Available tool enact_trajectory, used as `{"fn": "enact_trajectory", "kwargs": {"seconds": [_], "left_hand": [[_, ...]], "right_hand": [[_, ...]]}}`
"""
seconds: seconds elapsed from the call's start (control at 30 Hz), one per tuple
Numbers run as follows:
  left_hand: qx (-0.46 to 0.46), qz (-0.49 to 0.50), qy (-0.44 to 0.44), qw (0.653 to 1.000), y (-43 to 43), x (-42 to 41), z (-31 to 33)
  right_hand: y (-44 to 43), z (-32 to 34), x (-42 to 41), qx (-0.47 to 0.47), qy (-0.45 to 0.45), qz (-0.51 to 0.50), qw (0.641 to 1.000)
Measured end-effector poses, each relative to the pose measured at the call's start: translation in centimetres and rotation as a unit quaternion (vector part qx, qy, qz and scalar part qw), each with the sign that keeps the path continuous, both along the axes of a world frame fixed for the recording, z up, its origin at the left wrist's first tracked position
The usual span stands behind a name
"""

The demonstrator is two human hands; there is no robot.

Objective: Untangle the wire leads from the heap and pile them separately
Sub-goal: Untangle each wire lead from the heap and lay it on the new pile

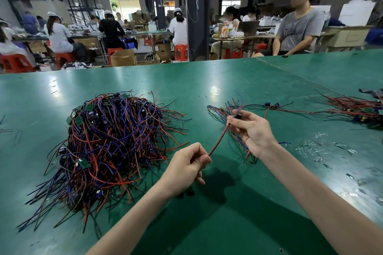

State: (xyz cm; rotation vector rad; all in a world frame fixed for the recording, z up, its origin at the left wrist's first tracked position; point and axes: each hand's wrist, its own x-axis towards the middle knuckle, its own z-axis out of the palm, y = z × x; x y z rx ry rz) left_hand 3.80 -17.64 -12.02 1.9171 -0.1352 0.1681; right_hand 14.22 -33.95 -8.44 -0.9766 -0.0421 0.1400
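Fingertips (204,158) of the left hand (186,168) pinch one end of a red wire lead (219,137); the right hand (251,130) grips its other end above the green table (228,223). The heap (107,141) lies left, a smaller pile (220,109) beyond the right hand.

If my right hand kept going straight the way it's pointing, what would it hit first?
Likely the small pile of leads beyond your right hand; its height above them is unclear, so it might pass over.
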Motion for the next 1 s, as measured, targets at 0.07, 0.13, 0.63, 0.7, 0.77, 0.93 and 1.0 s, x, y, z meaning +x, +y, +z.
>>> {"fn": "enact_trajectory", "kwargs": {"seconds": [0.07, 0.13, 0.63, 0.7, 0.77, 0.93, 1.0], "left_hand": [[-0.002, -0.016, -0.012, 1.0, 0.0, -0.1, 0.1], [-0.006, -0.027, -0.017, 0.999, -0.1, -0.3, 0.1], [-0.087, 0.013, 0.088, 0.992, -0.4, -0.2, -0.2], [-0.109, 0.007, 0.096, 0.989, -0.4, -0.2, -0.2], [-0.12, 0.001, 0.09, 0.989, -0.4, -0.3, 0.0], [-0.125, 0.016, 0.086, 0.988, -0.1, -0.1, 0.1], [-0.126, 0.024, 0.088, 0.988, 0.0, 0.1, -0.1]], "right_hand": [[0.2, -0.2, 0.1, -0.032, -0.014, -0.005, 0.999], [0.3, -0.5, 0.3, -0.071, -0.032, -0.009, 0.997], [0.0, -0.1, 0.4, -0.054, -0.036, -0.012, 0.998], [0.0, 0.1, 0.5, -0.056, -0.044, -0.004, 0.997], [-0.4, 0.2, 0.9, -0.079, -0.063, -0.012, 0.995], [-2.3, 1.3, 4.0, -0.229, -0.119, -0.097, 0.961], [-2.9, 1.6, 5.6, -0.321, -0.129, -0.112, 0.931]]}}
